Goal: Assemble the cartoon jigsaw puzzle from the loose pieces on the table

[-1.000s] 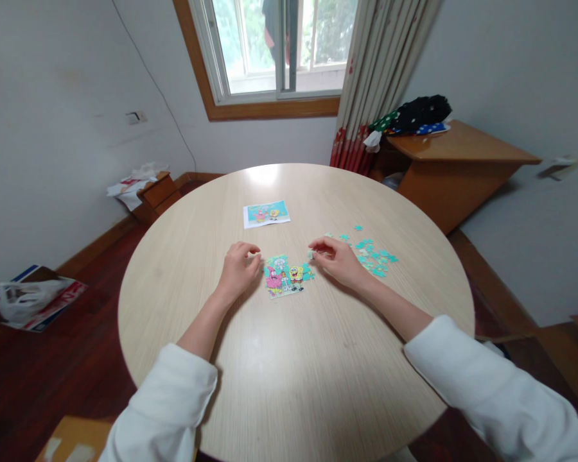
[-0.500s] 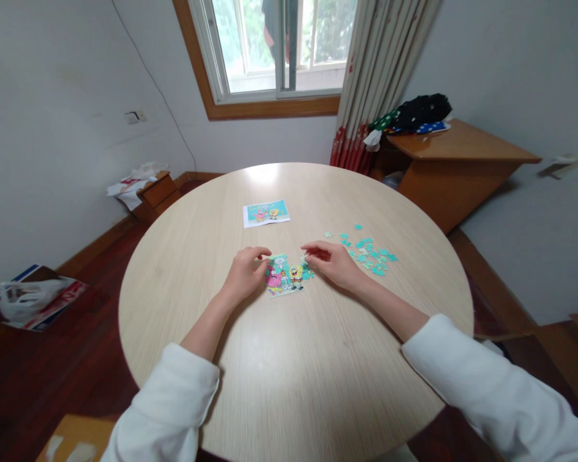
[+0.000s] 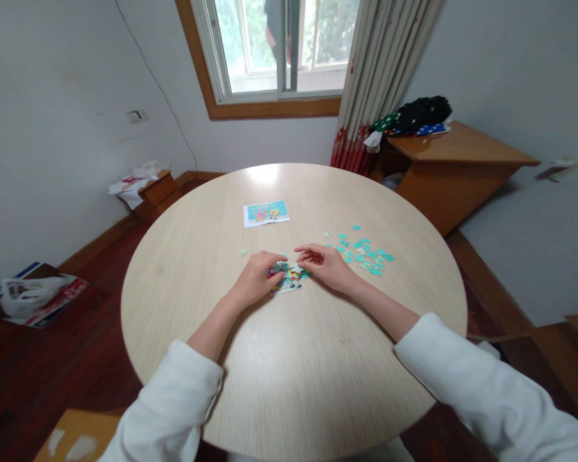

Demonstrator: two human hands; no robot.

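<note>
A partly assembled jigsaw puzzle (image 3: 293, 285) with cartoon figures lies at the middle of the table. My left hand (image 3: 260, 276) rests over its left side, thumb and index finger apart, covering the pink figure. Above the upper right part of the puzzle, my right hand (image 3: 325, 264) pinches a small pale puzzle piece (image 3: 299, 269), mostly hidden by the fingertips. To the right is a spread of loose turquoise puzzle pieces (image 3: 376, 259). One pale loose piece (image 3: 243, 252) lies beyond my left hand.
A printed reference picture (image 3: 266, 213) lies farther back on the round table (image 3: 289, 372). A wooden desk (image 3: 467, 154) with dark cloth stands at the back right. At the lower left is a cardboard box (image 3: 77, 436).
My left hand has moved right, onto the puzzle, uncovering a pale loose piece behind it. My right hand has shifted slightly left over the puzzle, carrying the pale piece.
</note>
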